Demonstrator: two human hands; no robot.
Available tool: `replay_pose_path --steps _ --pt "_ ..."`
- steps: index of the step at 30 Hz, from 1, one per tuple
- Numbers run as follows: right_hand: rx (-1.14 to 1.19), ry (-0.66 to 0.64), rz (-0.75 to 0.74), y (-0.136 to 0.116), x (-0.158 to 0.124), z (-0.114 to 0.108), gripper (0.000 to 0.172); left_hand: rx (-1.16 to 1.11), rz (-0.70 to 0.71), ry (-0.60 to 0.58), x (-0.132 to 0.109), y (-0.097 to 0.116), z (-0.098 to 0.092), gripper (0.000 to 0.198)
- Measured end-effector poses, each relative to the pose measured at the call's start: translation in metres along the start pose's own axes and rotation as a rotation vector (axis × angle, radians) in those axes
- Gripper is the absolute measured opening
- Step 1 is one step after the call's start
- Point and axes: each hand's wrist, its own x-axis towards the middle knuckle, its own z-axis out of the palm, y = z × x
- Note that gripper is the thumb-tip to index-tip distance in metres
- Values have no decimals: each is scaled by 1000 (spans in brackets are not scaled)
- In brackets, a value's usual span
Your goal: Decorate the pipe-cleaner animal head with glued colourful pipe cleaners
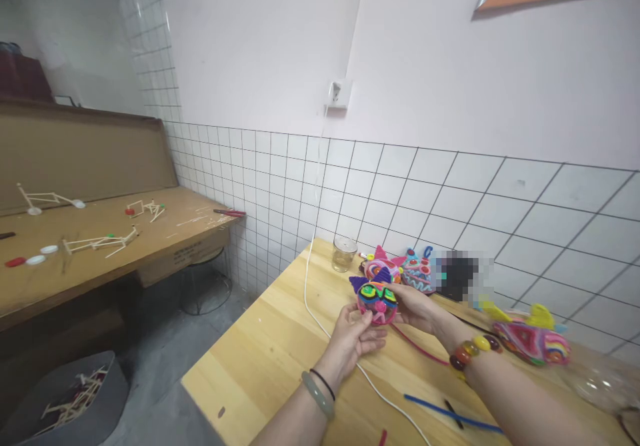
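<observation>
A small round animal-face craft [379, 305], made of coloured pipe cleaners with purple pointed ears, green-yellow eyes and a pink nose, is held up above the wooden table [270, 339]. My left hand [353, 338] grips its lower left side, thumb on the front. Around its upper right side closes my right hand [413, 306], its fingers partly hidden behind the craft. Just behind it sit a pink pipe-cleaner craft [383, 266] and a blue one with red dots [417, 273]. A pink pipe cleaner [420, 347] trails under my right wrist.
A clear jar [345, 254] stands at the table's back edge near a white cable [313, 306]. Right of my hands lies a fish-like craft [533, 339]. Blue pipe cleaner [450, 413] lies in front. Another table [165, 233] holds stick models; a grey bin [90, 399] is below.
</observation>
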Motion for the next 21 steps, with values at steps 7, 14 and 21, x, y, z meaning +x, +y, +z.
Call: replay_pose_path --steps 7,14,21 --pt "14 -23 11 0 1 -1 12 -10 -52 -3 0 4 -1 52" --pt "-21 21 17 -2 -3 3 16 -17 -95 10 1 5 -2 50" --pt "-81 48 15 -1 -4 5 26 -26 -168 -8 2 7 -3 59"
